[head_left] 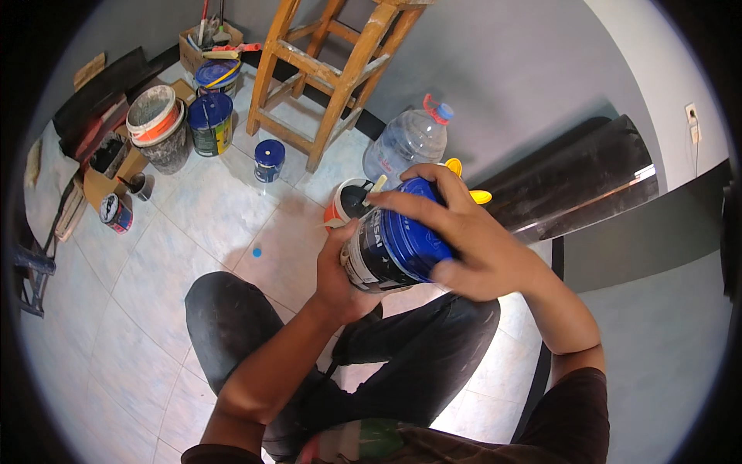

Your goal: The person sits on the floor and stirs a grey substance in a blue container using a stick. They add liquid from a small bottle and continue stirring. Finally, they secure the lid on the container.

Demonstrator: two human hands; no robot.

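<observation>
A paint can (pixel 371 251) with a dark label and a blue lid (pixel 417 230) is tilted in the air above my crossed legs, its lid toward the right. My left hand (pixel 340 282) is closed around the can's body from the left and below. Across the lid, my right hand (pixel 479 240) spreads its fingers and thumb over opposite edges, gripping it. The lid appears seated on the can. Just behind, a small orange and white bucket (pixel 333 210) with a dark inside is partly hidden by the can. A pale handle (pixel 378 184) sticks up at its rim.
A large clear water jug (pixel 410 143) stands by the wall, near yellow lids (pixel 480 196). Farther back are a wooden stool (pixel 317 73), a small blue-lidded can (pixel 269 160), a larger blue-lidded pail (pixel 210 124) and stacked buckets (pixel 158 139). A black roll (pixel 572 178) lies at right.
</observation>
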